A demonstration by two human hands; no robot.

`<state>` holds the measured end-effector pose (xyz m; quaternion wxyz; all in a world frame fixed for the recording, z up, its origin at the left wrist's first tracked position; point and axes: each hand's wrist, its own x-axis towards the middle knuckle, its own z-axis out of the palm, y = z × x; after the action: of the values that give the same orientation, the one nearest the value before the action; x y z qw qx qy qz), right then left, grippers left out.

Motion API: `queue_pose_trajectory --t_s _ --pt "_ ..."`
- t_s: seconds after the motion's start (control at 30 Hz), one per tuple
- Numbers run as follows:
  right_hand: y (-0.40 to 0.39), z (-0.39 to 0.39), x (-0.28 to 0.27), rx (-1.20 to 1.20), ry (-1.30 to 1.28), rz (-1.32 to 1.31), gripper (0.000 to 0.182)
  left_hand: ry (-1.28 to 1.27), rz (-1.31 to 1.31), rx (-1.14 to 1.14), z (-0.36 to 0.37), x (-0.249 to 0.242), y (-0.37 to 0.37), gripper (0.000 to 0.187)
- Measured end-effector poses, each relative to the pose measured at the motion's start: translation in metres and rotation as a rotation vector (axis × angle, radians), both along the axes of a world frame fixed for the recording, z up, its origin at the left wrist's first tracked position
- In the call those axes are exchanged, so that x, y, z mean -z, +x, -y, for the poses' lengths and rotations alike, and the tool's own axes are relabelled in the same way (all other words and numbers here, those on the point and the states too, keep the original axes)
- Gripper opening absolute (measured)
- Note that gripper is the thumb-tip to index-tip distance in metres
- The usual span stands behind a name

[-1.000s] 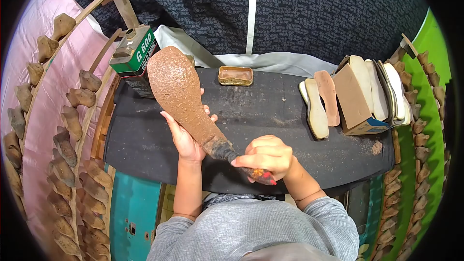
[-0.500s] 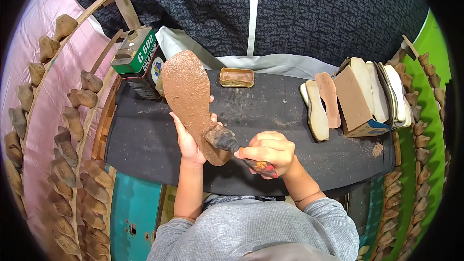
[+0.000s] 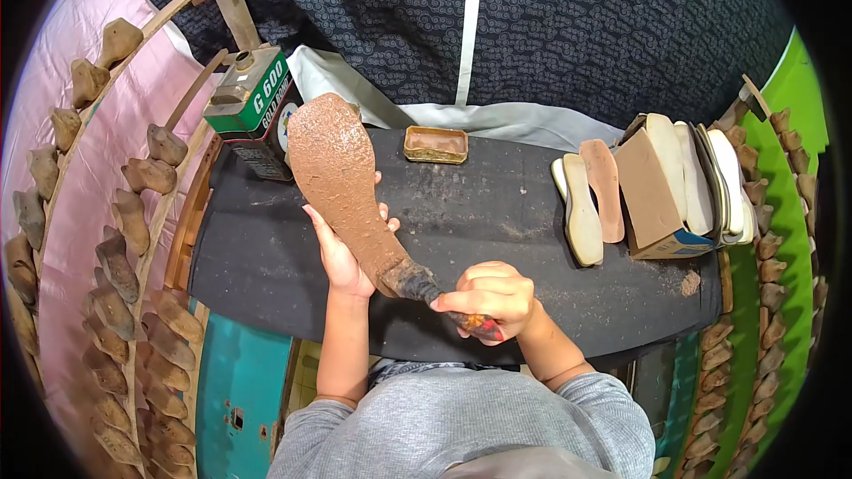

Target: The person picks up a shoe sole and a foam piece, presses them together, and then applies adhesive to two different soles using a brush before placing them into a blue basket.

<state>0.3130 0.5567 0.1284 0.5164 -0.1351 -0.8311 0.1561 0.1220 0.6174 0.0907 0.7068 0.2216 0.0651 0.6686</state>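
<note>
A brown shoe sole (image 3: 337,168), its face wet and lumpy with glue, is held tilted up over the table by my left hand (image 3: 344,253). The thumb lies along its left edge and fingertips show at its right edge. My right hand (image 3: 493,294) is closed round the handle of a glue brush (image 3: 417,282); red and yellow show on the handle's end. The dark bristle end lies against the lower heel part of the sole, covering some of it. Behind stands a small glue tray (image 3: 436,145) with brown residue.
A green G 600 can (image 3: 257,111) stands at the back left. Loose soles (image 3: 583,213) lie beside a cardboard box (image 3: 657,186) of more soles at the right. Racks of wooden shoe lasts (image 3: 115,262) flank the black-covered table (image 3: 532,168).
The brush has moved down to the lower end of the sole, and my right hand has dropped slightly. The sole has shifted a little to the left.
</note>
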Motion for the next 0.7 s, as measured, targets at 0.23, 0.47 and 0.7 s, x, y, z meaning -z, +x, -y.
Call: queue_pose_trajectory --t_s 0.23,0.47,0.7 --pt "-0.011 0.0 -0.001 -0.002 0.097 -0.014 0.034 -0.019 -0.091 -0.045 0.004 -0.007 0.012 0.068" --pt "-0.003 0.003 0.003 -0.046 0.009 -0.022 0.035 -0.036 -0.074 -0.095 -0.001 -0.006 0.006 0.067" --pt "-0.007 0.001 0.003 -0.036 0.077 -0.016 0.037 -0.011 -0.056 -0.162 -0.004 -0.011 0.001 0.067"
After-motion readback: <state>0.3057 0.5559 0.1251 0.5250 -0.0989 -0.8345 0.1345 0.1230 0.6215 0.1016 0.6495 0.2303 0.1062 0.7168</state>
